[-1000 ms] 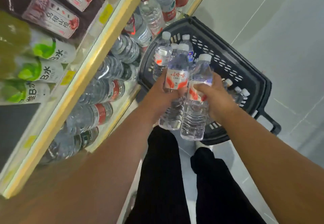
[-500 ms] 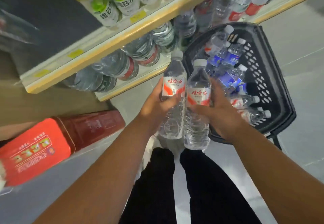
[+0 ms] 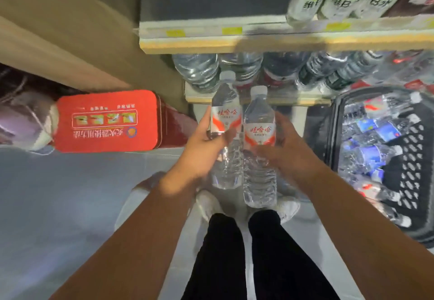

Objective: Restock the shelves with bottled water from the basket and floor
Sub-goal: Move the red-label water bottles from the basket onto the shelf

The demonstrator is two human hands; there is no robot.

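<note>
a stocked shelf (image 3: 258,43) stands beside a black basket (image 3: 334,139) of bottled water on the floor, at right. in front, a person's left hand (image 3: 202,147) grips the left bottle (image 3: 226,114) and the right hand (image 3: 291,151) the right bottle (image 3: 258,130), upright, side by side, before the lowest shelf.

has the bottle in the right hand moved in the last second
Yes. The bottle in the right hand was over the basket then; now it is clear to the basket's left, in front of the lower shelf.
</note>
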